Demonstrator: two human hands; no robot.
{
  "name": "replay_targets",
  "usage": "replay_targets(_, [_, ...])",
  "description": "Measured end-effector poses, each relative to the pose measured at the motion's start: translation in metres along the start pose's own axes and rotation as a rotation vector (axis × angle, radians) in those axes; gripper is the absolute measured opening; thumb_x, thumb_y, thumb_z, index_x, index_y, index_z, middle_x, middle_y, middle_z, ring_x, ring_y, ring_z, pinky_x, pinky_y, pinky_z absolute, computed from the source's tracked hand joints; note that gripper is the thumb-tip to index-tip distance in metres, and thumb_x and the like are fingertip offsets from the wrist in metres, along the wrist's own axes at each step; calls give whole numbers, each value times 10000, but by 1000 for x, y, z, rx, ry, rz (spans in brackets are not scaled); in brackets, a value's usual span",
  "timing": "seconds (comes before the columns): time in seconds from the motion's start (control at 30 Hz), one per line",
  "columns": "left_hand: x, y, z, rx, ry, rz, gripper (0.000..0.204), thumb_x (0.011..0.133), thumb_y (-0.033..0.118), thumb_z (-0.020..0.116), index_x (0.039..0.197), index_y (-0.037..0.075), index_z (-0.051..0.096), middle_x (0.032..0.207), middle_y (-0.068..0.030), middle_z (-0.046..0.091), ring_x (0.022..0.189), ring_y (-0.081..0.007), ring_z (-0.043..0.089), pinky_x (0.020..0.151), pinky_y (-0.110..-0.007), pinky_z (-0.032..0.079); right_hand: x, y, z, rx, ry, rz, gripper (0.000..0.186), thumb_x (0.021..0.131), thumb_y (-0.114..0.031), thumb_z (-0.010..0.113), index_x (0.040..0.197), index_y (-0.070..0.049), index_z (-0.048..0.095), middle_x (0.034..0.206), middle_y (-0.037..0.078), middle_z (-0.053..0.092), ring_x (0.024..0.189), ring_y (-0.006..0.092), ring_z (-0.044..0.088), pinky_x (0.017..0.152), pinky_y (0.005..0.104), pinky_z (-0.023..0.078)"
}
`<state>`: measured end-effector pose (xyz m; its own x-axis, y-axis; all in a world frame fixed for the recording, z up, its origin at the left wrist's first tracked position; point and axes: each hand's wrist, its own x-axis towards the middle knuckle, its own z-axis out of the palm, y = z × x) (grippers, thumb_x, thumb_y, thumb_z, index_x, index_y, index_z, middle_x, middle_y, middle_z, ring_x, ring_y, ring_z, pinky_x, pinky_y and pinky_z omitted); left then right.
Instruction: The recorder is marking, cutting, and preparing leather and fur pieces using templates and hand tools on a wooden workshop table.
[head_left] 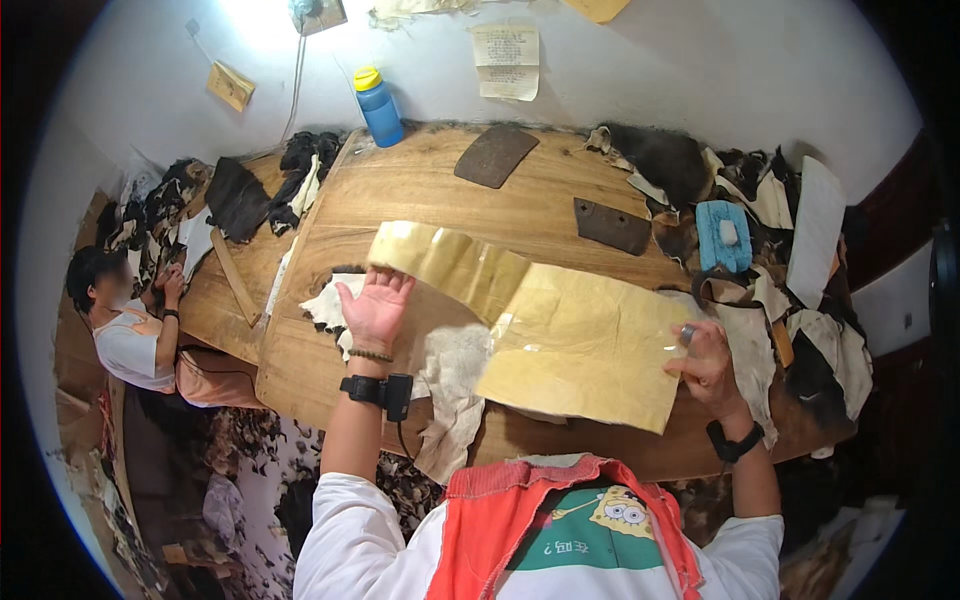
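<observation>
While yellow sheet point(590, 350) slants lengthwise rightward, left hand point(376, 308) spread, right hand point(706, 366) pinching edge

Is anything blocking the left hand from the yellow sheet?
Nothing visible: the left hand, palm up, already has its fingers at the near edge of the yellow sheet's left end.

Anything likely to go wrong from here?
The yellow sheet could fold over at its creased left end, near the open left hand. The rumpled pale piece at its edge might bunch if dragged. The cable hanging from the left wrist device could snag.
</observation>
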<state>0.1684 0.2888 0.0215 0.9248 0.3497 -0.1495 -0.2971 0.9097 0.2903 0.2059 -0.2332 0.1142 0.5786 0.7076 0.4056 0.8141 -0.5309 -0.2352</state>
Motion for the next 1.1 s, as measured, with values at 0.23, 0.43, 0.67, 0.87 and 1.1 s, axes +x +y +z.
replay_targets(0.23, [11, 2, -3, 761, 193, -215, 507, 958, 464, 617, 1211, 34, 529, 1211, -151, 641, 995, -241, 667, 772, -301, 546, -56, 19, 69, 359, 309, 614, 470, 788, 93, 590, 1219, -90, 630, 1361, 218, 506, 1200, 384, 516, 984, 423, 456])
replay_targets(0.43, [49, -24, -11, 980, 461, -307, 272, 915, 338, 712, 769, 150, 581, 605, 20, 545, 459, -65, 436, 390, -226, 296, -80, 7, 122, 1121, 610, 1050, 391, 976, -49, 536, 1352, 17, 457, 1320, 101, 525, 1176, 182, 499, 1014, 331, 403])
replay_targets(0.67, [32, -16, -7, 1388, 338, 191, 84, 814, 140, 736, 780, 98, 671, 600, 2, 548, 503, -129, 495, 448, -300, 360, -64, -14, 104, 1043, 293, 931, 349, 948, 11, 550, 1292, 21, 492, 1237, 102, 602, 1102, 176, 576, 982, 323, 440])
replay_targets(0.87, [-39, 44, -75, 2150, 494, 845, 344, 787, 360, 720, 810, 17, 727, 971, -192, 650, 1038, -331, 540, 907, -470, 419, -38, -36, 112, 1354, 253, 965, 278, 957, -5, 566, 1227, 40, 519, 1165, 107, 655, 1026, 162, 632, 930, 303, 485])
replay_targets(1.1, [-33, 56, -59, 2090, 822, 259, 475, 805, 475, 710, 900, 9, 725, 948, -177, 656, 929, -370, 580, 860, -474, 472, -59, -34, 127, 975, 130, 1270, 216, 964, -102, 608, 1128, 36, 582, 846, 52, 692, 652, 92, 613, 569, 248, 478])
